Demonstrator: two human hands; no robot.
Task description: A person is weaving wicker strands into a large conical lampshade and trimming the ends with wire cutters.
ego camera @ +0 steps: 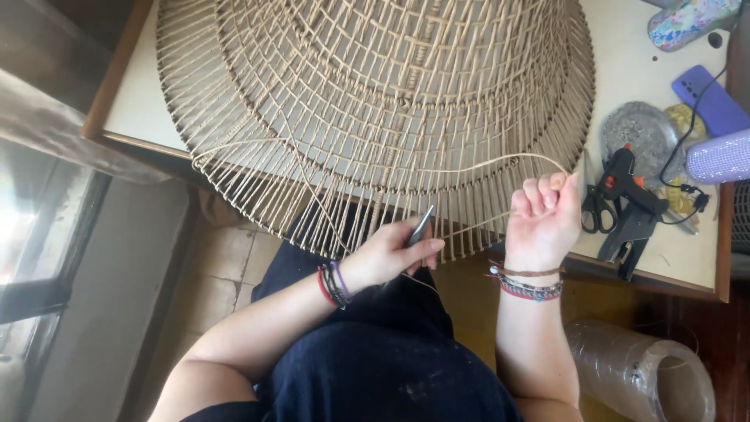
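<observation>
Overhanging the near edge of the white worktable [633, 74], the large woven rattan frame [375, 101] serves as the reference for all positions. The left hand [391, 254] sits just below the frame's lower rim, fingers closed around a slim metal tool [420, 227] whose tip points up toward the loose vertical stakes. The right hand [544, 219] is raised at the frame's lower right rim, palm toward the camera, fingers curled tightly on a single pale rattan strand [469, 166]; the strand arcs leftward from the fist across the frame's lower weave. Right of the frame, on the worktable, lie black-handled scissors [598, 209], a black glue gun [629, 195] and a purple phone [715, 101]. Below the frame's right side, a clear plastic roll [641, 371] rests on the floor.
</observation>
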